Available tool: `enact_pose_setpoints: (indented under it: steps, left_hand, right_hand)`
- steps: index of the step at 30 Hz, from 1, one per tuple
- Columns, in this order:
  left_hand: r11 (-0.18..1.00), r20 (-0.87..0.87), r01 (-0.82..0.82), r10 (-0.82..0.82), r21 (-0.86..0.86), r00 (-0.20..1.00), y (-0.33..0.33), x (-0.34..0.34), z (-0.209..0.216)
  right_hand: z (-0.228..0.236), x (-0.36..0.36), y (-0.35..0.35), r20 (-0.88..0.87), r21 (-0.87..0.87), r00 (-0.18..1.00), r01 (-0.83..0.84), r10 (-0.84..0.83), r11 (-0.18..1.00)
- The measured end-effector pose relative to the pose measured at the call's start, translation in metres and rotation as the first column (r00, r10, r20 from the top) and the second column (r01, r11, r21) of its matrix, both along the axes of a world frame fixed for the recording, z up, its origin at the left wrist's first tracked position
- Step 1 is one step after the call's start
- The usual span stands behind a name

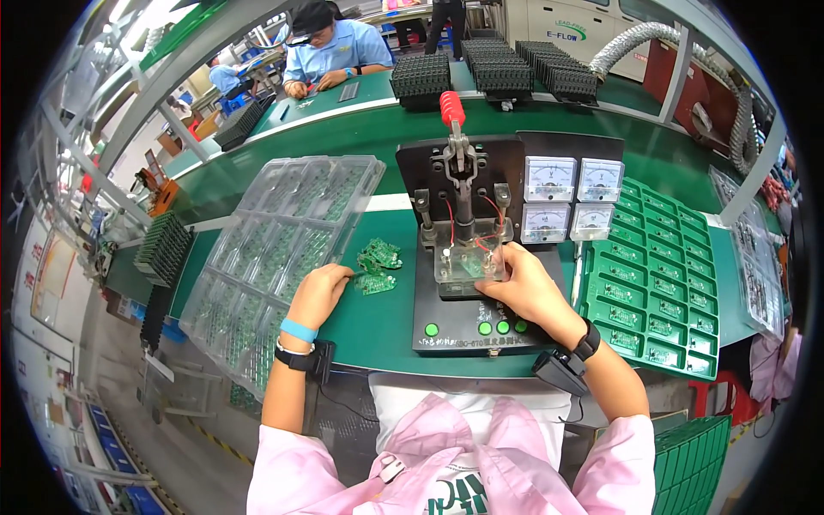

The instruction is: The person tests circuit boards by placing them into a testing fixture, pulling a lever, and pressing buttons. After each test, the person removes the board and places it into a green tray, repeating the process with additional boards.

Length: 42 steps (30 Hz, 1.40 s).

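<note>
My right hand (pixel 530 290) is at the front right corner of a bench test fixture, its thumb and fingers around the edge of the clear block (pixel 446 268). Under that clear plate a small green circuit board (pixel 473 264) shows in part; my fingertips are partly hidden. The fixture's toggle clamp has a red handle (pixel 452 109) standing upright, and thin red wires run down to the block. My left hand (pixel 318 296) rests on the green bench with fingers loosely apart, holding nothing visible. Just right of its fingertips lies a small heap of green circuit boards (pixel 378 257).
On the left lies a clear compartment tray (pixel 225 287) of boards. Four-dial analog meters (pixel 549 180) stand behind the fixture base (pixel 429 313). A green compartment tray (pixel 601 324) with boards is at right. Black racks (pixel 421 81) line the far bench, where a co-worker (pixel 335 56) sits.
</note>
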<state>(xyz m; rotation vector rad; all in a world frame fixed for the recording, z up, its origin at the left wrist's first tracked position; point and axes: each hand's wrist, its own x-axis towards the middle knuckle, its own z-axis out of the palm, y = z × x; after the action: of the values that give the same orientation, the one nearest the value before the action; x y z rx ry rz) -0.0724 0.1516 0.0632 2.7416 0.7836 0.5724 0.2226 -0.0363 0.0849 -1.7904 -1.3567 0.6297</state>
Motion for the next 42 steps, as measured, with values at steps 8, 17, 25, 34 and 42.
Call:
enact_pose_setpoints:
  steps: [8, 17, 25, 34, 42]
  left_hand:
    - [0.91, 0.159, 0.318, -0.367, 0.267, 0.916, -0.095, 0.064, 0.035]
    - [0.895, 0.029, 0.302, -0.329, 0.329, 0.944, -0.116, 0.12, 0.008]
    - [0.94, 0.063, 0.313, -0.324, 0.132, 0.944, -0.127, 0.121, 0.02]
    - [0.961, 0.021, 0.259, -0.262, 0.098, 0.965, -0.134, 0.119, 0.022]
    - [0.924, 0.254, 0.269, -0.338, 0.271, 0.906, -0.144, 0.119, 0.08]
  right_hand:
    - [-0.003, 0.004, -0.009, 0.028, 0.163, 0.997, 0.061, -0.067, 0.985]
    - [0.009, 0.046, -0.087, -0.107, 0.238, 0.977, 0.206, -0.185, 0.949]
    - [0.004, 0.233, -0.157, -0.234, 0.276, 0.813, 0.581, -0.533, 0.766]
    - [-0.066, 0.408, -0.18, 0.001, 0.235, 0.389, 0.895, -0.921, 0.378]
    - [-0.035, 0.331, -0.163, 0.268, 0.55, 0.434, 0.664, -0.86, 0.506]
